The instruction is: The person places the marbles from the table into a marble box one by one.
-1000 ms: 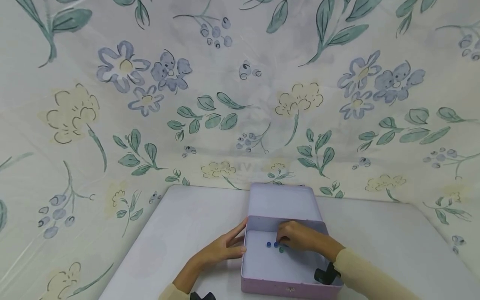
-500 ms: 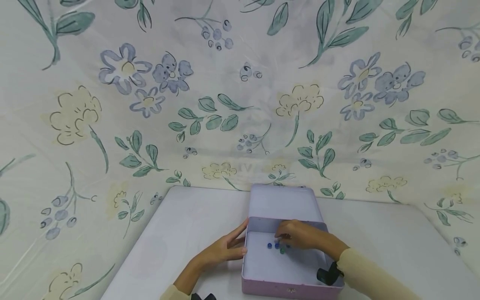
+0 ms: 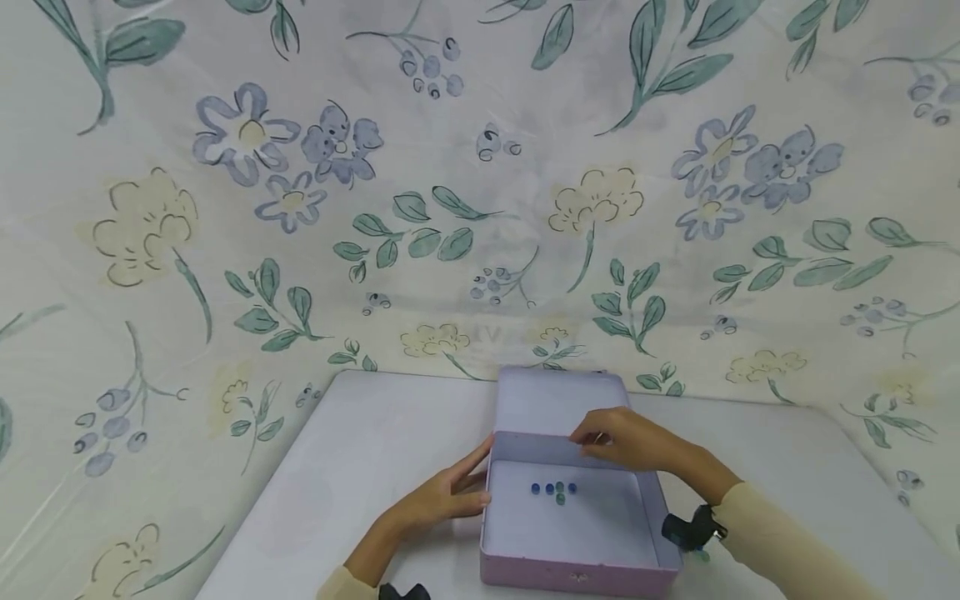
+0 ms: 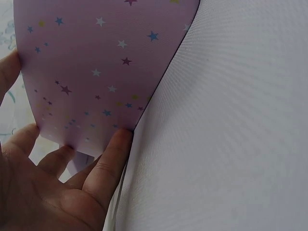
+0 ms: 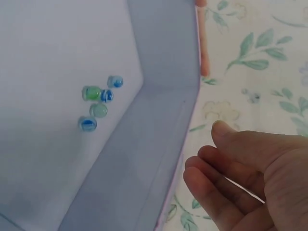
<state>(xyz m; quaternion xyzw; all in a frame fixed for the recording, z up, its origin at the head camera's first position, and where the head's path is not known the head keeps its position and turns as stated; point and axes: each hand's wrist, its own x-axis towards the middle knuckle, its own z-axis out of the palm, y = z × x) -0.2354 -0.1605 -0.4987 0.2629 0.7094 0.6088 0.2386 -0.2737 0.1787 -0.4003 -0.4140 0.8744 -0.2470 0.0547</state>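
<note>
Inside the lilac metal box (image 3: 525,529), several glass marbles (image 3: 560,499), blue and green, lie on the floor in a small T-like cluster. The marbles (image 5: 98,110) look clear with coloured swirls in the right wrist view. My left hand (image 3: 438,502) rests its fingertips against the box's left side; in the left wrist view, its fingers (image 4: 108,168) touch the pink, star-printed outer wall. Over the box's back edge is my right hand (image 3: 633,439), raised off the marbles with loosely bent fingers. The right wrist view shows nothing between its thumb and fingers.
The box's lid (image 3: 558,400) lies tipped back behind it. On the white table (image 3: 322,467), right of the box, greenish marbles (image 3: 701,555) show partly behind the black wrist camera (image 3: 690,528). A floral cloth (image 3: 450,283) hangs along the back.
My right hand has lifted from the marbles and moved back and right to the box's rear edge. The marbles now show uncovered. My left hand stays at the box's side.
</note>
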